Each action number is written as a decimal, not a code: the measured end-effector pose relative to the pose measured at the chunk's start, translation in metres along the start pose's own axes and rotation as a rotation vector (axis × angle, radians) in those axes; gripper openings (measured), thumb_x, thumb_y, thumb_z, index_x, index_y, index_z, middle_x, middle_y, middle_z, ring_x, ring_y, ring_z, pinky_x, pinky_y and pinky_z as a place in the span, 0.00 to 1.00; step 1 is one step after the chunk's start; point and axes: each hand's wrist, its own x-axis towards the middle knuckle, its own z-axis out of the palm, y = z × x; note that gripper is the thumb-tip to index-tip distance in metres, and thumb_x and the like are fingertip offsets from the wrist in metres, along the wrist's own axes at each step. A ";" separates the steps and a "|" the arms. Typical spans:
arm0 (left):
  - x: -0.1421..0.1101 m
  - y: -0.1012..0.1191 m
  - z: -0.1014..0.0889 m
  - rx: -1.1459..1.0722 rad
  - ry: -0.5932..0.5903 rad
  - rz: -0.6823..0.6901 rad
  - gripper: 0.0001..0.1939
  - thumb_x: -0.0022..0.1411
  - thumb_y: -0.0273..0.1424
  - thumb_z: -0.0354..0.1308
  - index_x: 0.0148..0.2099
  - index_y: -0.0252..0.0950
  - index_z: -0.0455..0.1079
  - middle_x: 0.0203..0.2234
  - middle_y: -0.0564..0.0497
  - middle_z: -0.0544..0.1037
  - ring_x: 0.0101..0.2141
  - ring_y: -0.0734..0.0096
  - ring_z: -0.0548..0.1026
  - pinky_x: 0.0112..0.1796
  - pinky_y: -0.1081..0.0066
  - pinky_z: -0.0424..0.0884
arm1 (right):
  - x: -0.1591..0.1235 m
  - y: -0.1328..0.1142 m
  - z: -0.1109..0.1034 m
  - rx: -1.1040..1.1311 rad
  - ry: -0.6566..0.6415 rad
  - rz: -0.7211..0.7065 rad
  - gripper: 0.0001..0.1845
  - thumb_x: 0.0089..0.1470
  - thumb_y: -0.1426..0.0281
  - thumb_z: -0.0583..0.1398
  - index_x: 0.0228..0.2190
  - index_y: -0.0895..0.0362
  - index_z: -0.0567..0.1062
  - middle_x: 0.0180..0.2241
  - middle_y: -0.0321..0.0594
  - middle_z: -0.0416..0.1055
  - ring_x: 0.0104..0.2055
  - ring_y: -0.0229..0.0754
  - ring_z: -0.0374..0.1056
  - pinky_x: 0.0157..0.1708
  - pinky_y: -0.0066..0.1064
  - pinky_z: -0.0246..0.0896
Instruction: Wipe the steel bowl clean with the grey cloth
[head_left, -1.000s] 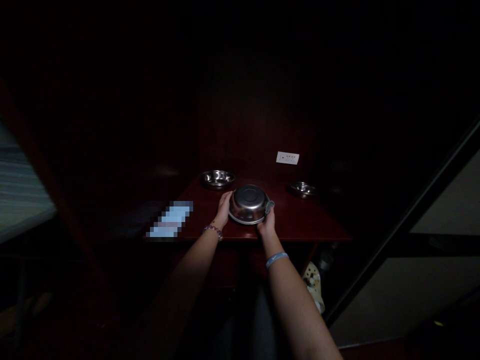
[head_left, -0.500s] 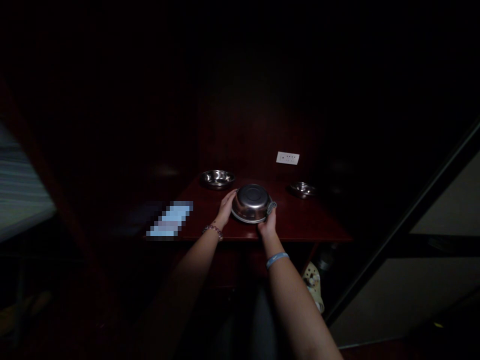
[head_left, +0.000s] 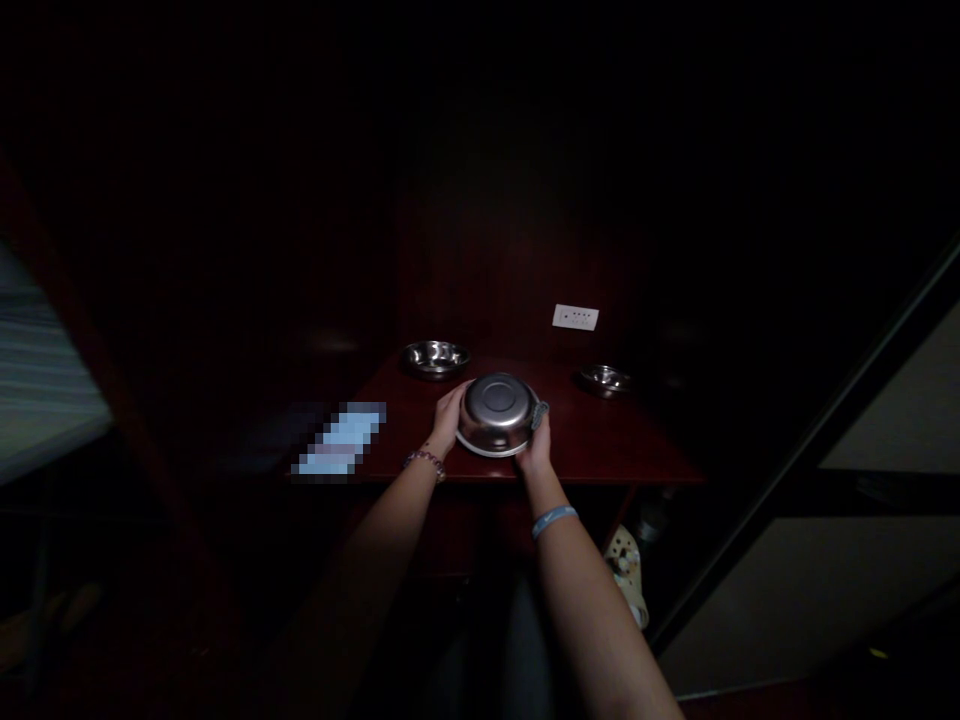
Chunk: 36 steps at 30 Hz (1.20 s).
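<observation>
A shiny metal bowl (head_left: 499,410), turned bottom up, is held between my two hands above the front part of the dark red desk (head_left: 607,455). My left hand (head_left: 448,415) grips its left rim, with the fingers partly hidden behind it. On the right side, my right hand (head_left: 535,440) holds the rim and also has a small grey-green cloth (head_left: 539,414) pressed against the bowl's side. Behind these, a wide metal bowl (head_left: 435,360) stands upright at the back left, and a smaller metal bowl (head_left: 604,380) stands upright at the back right.
A blurred-out bright rectangle (head_left: 341,440) lies at the desk's left front. A white wall socket (head_left: 575,317) sits on the back panel. Below the desk's right end is a cream clog (head_left: 626,575). Dark panels flank both sides.
The held bowl has tipped slightly toward me and shifted a little left, so more of its base shows. Both hands keep their hold; the other bowls stay put.
</observation>
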 end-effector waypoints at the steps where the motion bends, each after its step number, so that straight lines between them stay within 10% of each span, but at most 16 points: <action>1: 0.000 -0.001 0.000 -0.001 -0.003 0.001 0.19 0.57 0.41 0.59 0.46 0.35 0.77 0.49 0.45 0.78 0.53 0.55 0.72 0.60 0.53 0.61 | 0.000 -0.001 0.000 0.002 -0.009 0.003 0.19 0.59 0.57 0.54 0.40 0.57 0.77 0.39 0.39 0.80 0.42 0.41 0.76 0.54 0.41 0.67; 36: -0.005 0.006 0.005 0.044 -0.038 0.050 0.19 0.57 0.39 0.58 0.46 0.35 0.77 0.52 0.45 0.77 0.55 0.58 0.71 0.61 0.58 0.58 | 0.010 0.001 -0.005 -0.020 -0.037 0.009 0.21 0.60 0.55 0.51 0.39 0.53 0.78 0.42 0.36 0.80 0.45 0.39 0.75 0.54 0.41 0.66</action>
